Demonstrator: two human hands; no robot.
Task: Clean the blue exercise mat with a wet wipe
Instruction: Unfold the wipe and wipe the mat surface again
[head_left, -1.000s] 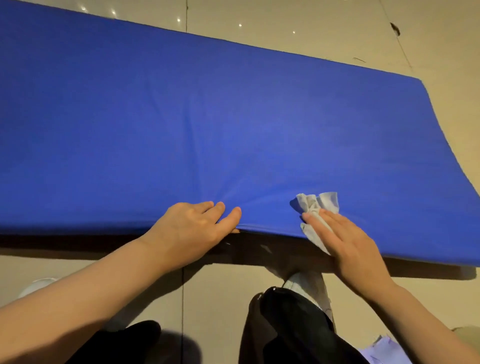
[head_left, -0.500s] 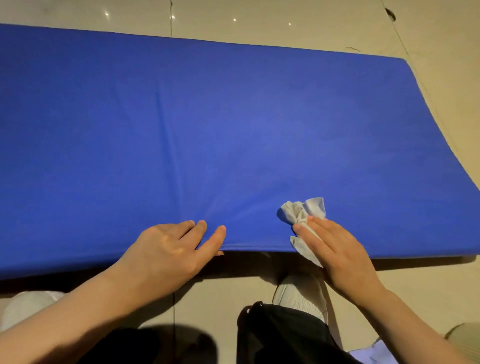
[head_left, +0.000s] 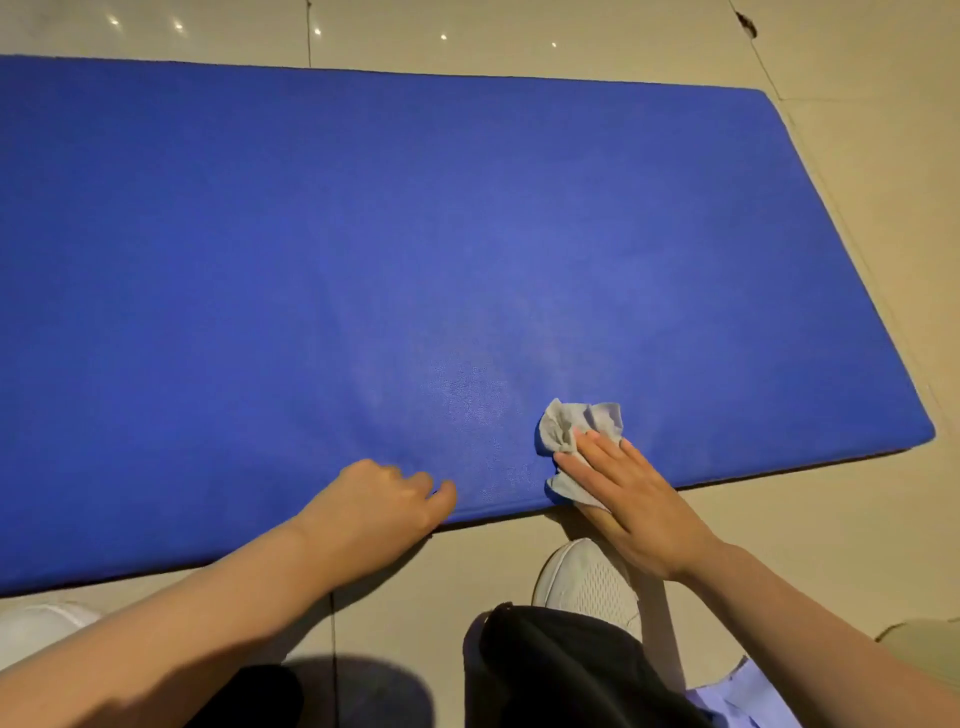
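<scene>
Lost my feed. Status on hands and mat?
Right hand flat on wet wipe, near mat edge. Left hand curled at that edge. Nothing blocking.

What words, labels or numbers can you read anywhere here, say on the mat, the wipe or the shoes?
None can be read.
The mat is plain blue, with no print showing.
The wipe, pressed under the right hand, is crumpled and blank.
The shoe is white mesh with no visible logo.
The floor shows only tile joints and light reflections.
</scene>
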